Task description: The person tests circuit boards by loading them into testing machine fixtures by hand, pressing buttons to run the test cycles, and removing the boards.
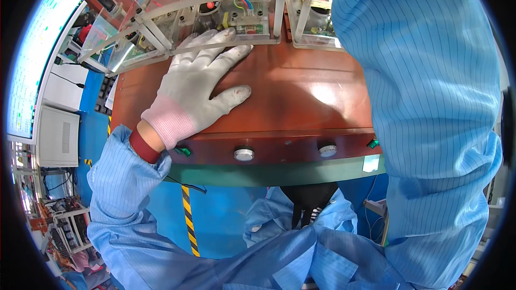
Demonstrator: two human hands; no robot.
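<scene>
My left hand (201,78), in a pale grey-white glove with a pink knitted cuff, lies spread with the palm down on the reddish-brown top of a bench fixture (290,86). Its fingertips reach the lower edge of a clear plastic guard (226,2), and nothing shows in its grasp. Behind that guard sit a small green circuit board (252,29), coloured wires and a black round part with a red centre (209,8). My right arm (424,75), in a blue striped sleeve, stretches up past the top edge, so the right hand is out of the picture.
Two round silver buttons and two green switches (183,151) line the fixture's front face. A second clear guard (314,16) stands to the right. At left are a lit monitor (37,59), a white box (58,137) and a keyboard (102,94). Yellow-black tape (188,217) marks the blue floor.
</scene>
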